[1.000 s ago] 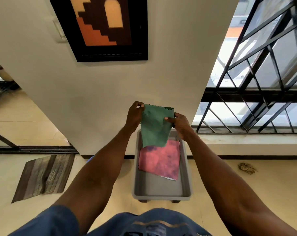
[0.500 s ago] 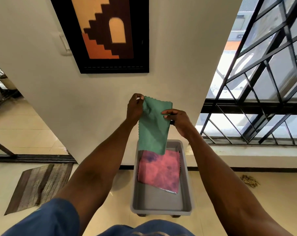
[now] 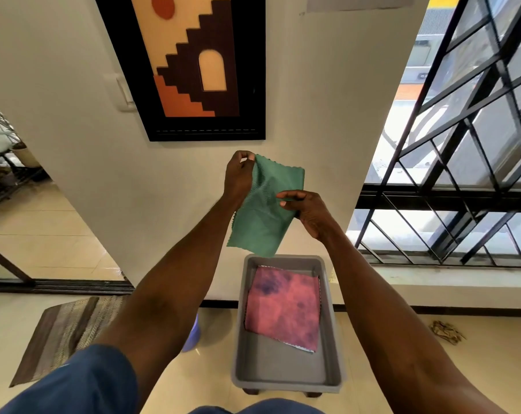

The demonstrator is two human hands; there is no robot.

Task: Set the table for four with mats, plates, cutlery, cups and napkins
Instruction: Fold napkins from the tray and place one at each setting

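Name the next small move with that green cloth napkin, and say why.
Probably fold it in half: the left hand pinches the green scallop-edged cloth napkin at its top corner, the right hand grips its side, and it hangs open above the grey plastic tub.

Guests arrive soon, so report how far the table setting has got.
Nothing set is visible: no table, plates, cutlery or cups in view. In hand: the left hand pinches a top corner of a green napkin and the right hand pinches its right edge, holding it up above the grey tub. A pink cloth lies in the tub. Left: seemingly the whole setting.
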